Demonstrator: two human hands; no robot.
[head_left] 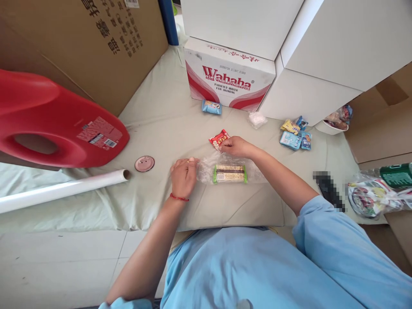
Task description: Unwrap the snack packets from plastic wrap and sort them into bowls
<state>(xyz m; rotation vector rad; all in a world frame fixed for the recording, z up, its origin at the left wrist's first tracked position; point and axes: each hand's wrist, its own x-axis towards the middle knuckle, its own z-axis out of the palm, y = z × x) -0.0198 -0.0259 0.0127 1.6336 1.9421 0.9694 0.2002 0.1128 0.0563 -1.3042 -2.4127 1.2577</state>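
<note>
A pale, cloth-covered surface [161, 124] crosses the middle of the frame, seen from above, with boxes stacked behind it. Just above the centre lies a small red packet [220, 140], its long axis slanting from lower left to upper right. The person's right hand [236, 147] is nearer and touches it: the grip is thumb and fingers together, pinched on the packet's lower corner, so the packet extends up and to the left from the fingertips. The left hand [184, 174] rests lower and to the left, at the left edge of crinkled clear film [205, 172]; whether its fingers pinch the film, I cannot tell. On the film, below the right hand, a green-ended snack pack [229, 173] lies lengthwise from left to right.

Farther up, a blue packet [211, 107] sits before a white-and-red Wahaha box [225, 79], with a small white packet [257, 119] to its right. At centre right is a cluster of small packets [291, 140]. Left of the left hand are a round pink disc [144, 163], a white roll [67, 189] and a large red jug [67, 103].
</note>
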